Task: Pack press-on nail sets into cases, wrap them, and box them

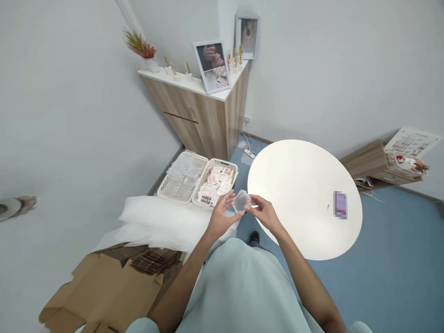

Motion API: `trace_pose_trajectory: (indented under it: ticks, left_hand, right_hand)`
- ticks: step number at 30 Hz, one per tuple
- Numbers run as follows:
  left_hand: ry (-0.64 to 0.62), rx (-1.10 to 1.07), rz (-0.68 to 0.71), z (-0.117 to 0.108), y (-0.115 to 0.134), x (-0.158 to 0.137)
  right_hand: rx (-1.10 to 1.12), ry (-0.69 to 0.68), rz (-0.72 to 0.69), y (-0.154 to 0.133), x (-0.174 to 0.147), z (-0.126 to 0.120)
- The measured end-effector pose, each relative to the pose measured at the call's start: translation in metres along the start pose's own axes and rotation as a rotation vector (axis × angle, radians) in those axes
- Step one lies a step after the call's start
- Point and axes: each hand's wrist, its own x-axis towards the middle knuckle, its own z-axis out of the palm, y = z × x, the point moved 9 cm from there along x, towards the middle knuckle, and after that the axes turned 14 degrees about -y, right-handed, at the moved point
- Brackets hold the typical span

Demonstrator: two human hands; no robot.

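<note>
Between my two hands is a small clear plastic box (pixel 242 201), held in front of my body near the left edge of the round white table. My left hand (pixel 224 213) has its thumb at the lower side of the box and its fingers at the upper left. On the right side, my right hand (pixel 264 210) pinches the box between thumb and fingers. Just beyond my left hand stands a white basket (pixel 236 170) of small printed packets (pixel 213 179). Beside it another white basket (pixel 162 190) holds clear plastic boxes (pixel 183 169).
The round white table (pixel 294 175) carries a blurred purple item (pixel 340 205). White foam wrap (pixel 156 217) and flattened cardboard (pixel 97 286) lie at my left. A wooden cabinet (pixel 211 120) with picture frames (pixel 215 67) stands ahead; a power strip (pixel 249 153) lies on the floor.
</note>
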Motion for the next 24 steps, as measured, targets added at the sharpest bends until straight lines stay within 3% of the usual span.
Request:
trace_pose_trajectory:
  ticks: [8, 13, 19, 24]
  left_hand:
    - [-0.374, -0.165, -0.207, 0.135, -0.005, 0.013]
    - [-0.478, -0.166, -0.288, 0.205, -0.016, 0.021]
    - [-0.448, -0.157, -0.336, 0.256, -0.033, 0.019]
    - [-0.409, -0.151, -0.360, 0.271, -0.046, 0.011]
  right_hand:
    - [0.296, 0.065, 0.013, 0.053, -0.081, -0.087]
    - [0.419, 0.109, 0.041, 0.075, -0.129, -0.131]
    - [0.482, 0.101, 0.070, 0.099, -0.163, -0.162]
    - [0.461, 0.048, 0.115, 0.115, -0.174, -0.170]
